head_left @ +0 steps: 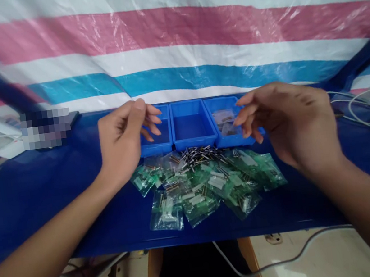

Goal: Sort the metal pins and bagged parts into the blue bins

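My left hand (125, 139) hovers over the left blue bin (157, 149), fingers loosely curled and apart, with nothing visible in them. Across from it, my right hand (296, 119) is raised beside the right blue bin (235, 141), its fingers bent and spread, also holding nothing I can see. Inside that right bin lie small clear packets (225, 122). Between the two hands stands the middle blue bin (193, 126). In front of the bins is a heap of loose thin metal pins (201, 154), with several clear and green plastic bags (196, 198) of small parts around it.
All this rests on a dark blue table (115, 229). A striped plastic sheet (171, 31) hangs behind it. White cables (360, 106) lie at the right, and a grey cable (283, 262) runs below the front edge. Blue frame posts (358, 59) slant at both sides.
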A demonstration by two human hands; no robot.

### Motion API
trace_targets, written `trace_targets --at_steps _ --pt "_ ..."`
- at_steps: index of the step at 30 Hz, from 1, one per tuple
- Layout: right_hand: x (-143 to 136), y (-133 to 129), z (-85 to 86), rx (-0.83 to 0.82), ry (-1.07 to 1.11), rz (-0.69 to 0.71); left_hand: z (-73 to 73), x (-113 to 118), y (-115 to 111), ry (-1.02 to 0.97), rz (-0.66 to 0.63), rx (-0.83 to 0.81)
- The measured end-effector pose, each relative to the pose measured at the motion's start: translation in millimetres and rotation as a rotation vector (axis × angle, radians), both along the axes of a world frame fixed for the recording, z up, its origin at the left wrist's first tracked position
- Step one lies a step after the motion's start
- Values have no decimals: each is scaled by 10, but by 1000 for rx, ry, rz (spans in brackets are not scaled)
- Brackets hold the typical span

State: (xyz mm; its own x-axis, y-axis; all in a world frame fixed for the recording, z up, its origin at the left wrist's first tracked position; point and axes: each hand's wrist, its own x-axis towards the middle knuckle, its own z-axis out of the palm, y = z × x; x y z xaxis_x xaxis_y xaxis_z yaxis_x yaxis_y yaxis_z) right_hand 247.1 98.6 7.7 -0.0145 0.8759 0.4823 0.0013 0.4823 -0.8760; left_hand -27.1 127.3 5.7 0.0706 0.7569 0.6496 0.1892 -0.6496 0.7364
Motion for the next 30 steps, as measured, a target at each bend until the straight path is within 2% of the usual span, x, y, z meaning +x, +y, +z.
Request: trace_targets --at_steps 3,6,9,12,14,16,21,23,26,30 --pt "-141 -53 -54 406 -465 59 10 -80 91 -104 28 -29" --pt "-377 -51 -34 735 -878 274 11 -149 163 -134 38 -35" --pt "-675 -47 43 808 -1255 409 1 -171 193 -104 34 -35" --pt "-918 -65 95 757 -1536 416 -4 -145 172 -80 33 -25" --pt "-975 -69 98 756 -1579 389 -2 -117 141 -80 29 -3" --pt "-923 -54 97 758 -1520 365 -1 -94 110 -67 27 6" --pt "-484 34 149 760 -1203 287 -25 -63 76 -45 17 12" --pt "-316 61 143 772 -1149 284 -41 -55 77 -40 5 26" --pt "-178 74 43 798 -1183 292 -60 -46 80 17 5 19" --pt "-153 45 -150 791 -1192 283 -67 -16 53 119 3 107"
